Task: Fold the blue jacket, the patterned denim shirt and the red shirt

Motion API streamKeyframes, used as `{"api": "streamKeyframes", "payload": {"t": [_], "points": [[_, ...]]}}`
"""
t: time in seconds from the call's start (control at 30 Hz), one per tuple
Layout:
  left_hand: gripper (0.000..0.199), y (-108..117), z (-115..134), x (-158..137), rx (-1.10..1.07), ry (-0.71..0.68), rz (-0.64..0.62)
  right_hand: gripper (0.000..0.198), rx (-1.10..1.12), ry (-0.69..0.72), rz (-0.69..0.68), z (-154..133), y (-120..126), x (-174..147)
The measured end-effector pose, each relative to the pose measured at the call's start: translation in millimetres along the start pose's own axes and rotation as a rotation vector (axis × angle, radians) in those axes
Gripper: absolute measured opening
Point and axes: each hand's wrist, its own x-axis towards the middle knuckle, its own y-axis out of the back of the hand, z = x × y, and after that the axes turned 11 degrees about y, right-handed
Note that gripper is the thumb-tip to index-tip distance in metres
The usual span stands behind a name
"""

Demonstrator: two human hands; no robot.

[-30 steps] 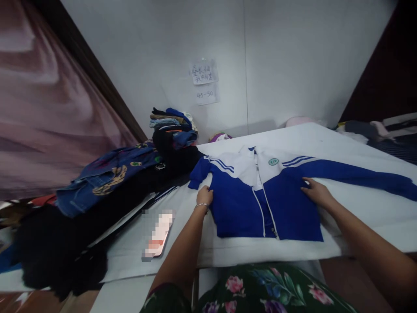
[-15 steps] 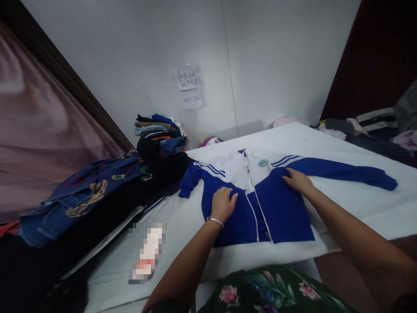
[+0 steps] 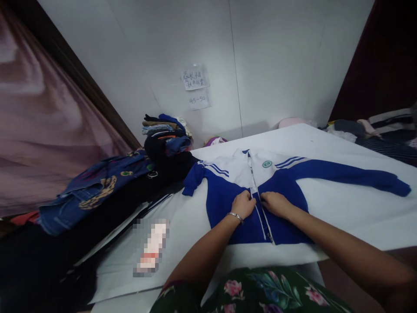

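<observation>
A blue and white zip jacket (image 3: 221, 208) lies face up, its front parted along a narrow gap. The right-hand sleeve of the view stretches out to the side; the other sleeve is mostly tucked out of sight. My left hand (image 3: 243, 204), with a bracelet at the wrist, is closed at one zipper edge. Across the gap, my right hand (image 3: 275, 203) has its fingers curled on the opposite edge. Both appear to pinch the fabric, though the fingertips are partly hidden. A round green badge (image 3: 267, 164) sits on the jacket's white chest.
The white table (image 3: 342, 217) extends to the right. Along the left lie a denim garment (image 3: 71, 195) and black clothing, with a folded clothes stack (image 3: 166, 128) behind. More clothes (image 3: 384, 148) are heaped at far right. Paper notes (image 3: 196, 78) hang on the wall.
Both hands have moved inward from the jacket's front panels to its central zipper edges, and their fingers have closed there. The view has shifted slightly left.
</observation>
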Motion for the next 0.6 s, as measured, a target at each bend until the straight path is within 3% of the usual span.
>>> {"api": "streamKeyframes", "payload": {"t": [0.1, 0.23, 0.4, 0.6], "points": [[0.021, -0.6, 3.3, -1.1, -0.067, -0.019, 0.007, 0.027, 0.012, -0.015, -0.017, 1.0, 0.4, 8.0], [0.023, -9.7, 1.4, -8.8, 0.033, -0.113, -0.065, 0.024, 0.071, -0.075, -0.006, 4.0, 1.1, 14.5], [0.028, -17.7, 1.0, -19.3, 0.146, -0.173, -0.022, 0.022, 0.099, -0.092, 0.046, 18.7, 5.8, 26.2], [0.031, -27.8, 3.8, -26.8, 0.264, -0.270, 0.012, 0.023, 0.190, -0.119, 0.171, 48.1, 28.0, 72.3]]}}
